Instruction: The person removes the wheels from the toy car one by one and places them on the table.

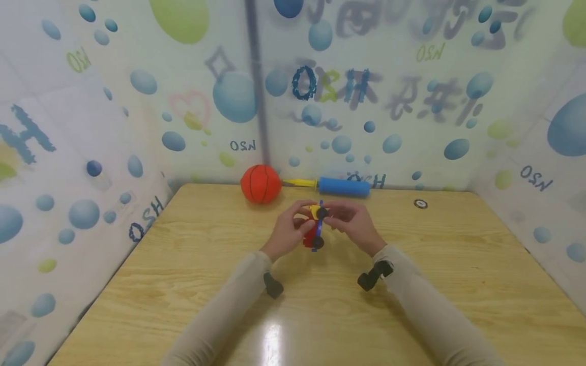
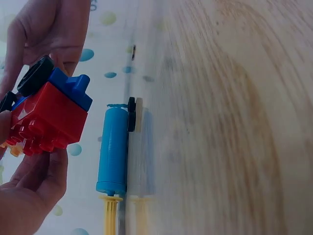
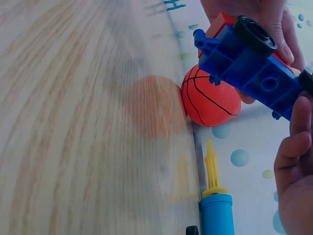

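Both hands meet above the middle of the wooden table [image 1: 183, 305], the left hand [image 1: 288, 230] and the right hand [image 1: 352, 223] each curling fingers round opposite sides of a toy block car [image 1: 315, 229], apparently so that it stays lifted and steady between them. The car hangs clear of the tabletop, tipped on end. It is built of red studded bricks on a blue chassis with black wheels and a yellow piece on top. Well behind it, against the bubble-patterned wall, rest an orange mini basketball [image 1: 260, 183] and a blue hand pump [image 1: 343, 186] with yellow shaft.
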`<state>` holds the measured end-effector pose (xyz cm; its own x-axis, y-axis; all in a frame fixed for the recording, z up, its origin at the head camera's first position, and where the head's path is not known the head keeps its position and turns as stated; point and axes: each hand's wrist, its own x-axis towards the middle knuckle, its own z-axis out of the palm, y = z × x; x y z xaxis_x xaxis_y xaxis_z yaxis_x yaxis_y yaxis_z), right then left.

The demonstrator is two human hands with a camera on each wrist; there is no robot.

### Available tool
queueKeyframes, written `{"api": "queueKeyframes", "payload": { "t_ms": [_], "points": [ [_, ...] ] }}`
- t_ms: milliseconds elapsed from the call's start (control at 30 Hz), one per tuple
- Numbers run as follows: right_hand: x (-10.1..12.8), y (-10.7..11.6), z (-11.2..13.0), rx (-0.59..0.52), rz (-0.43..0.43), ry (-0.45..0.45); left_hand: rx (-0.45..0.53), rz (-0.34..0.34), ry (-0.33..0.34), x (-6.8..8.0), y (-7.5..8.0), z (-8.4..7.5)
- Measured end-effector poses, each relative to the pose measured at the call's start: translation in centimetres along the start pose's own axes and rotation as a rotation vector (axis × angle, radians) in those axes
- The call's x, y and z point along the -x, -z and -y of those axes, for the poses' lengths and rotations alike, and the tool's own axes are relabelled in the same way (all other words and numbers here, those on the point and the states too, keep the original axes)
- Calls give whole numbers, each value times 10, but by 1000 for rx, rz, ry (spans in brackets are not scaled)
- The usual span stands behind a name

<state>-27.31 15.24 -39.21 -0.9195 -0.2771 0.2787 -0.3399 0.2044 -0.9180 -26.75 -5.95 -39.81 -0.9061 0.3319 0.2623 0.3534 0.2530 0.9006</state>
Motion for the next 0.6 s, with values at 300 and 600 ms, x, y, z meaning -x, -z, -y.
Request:
{"api": "queueKeyframes", "payload": {
  "t_ms": [300,600],
  "points": [
    [-3,-2,4,29,-23,-17,38,5,16,0,-2,-2],
    [-3,-2,8,29,-6,-4,39,7,44,-1,-3,-1]
  ]
}}
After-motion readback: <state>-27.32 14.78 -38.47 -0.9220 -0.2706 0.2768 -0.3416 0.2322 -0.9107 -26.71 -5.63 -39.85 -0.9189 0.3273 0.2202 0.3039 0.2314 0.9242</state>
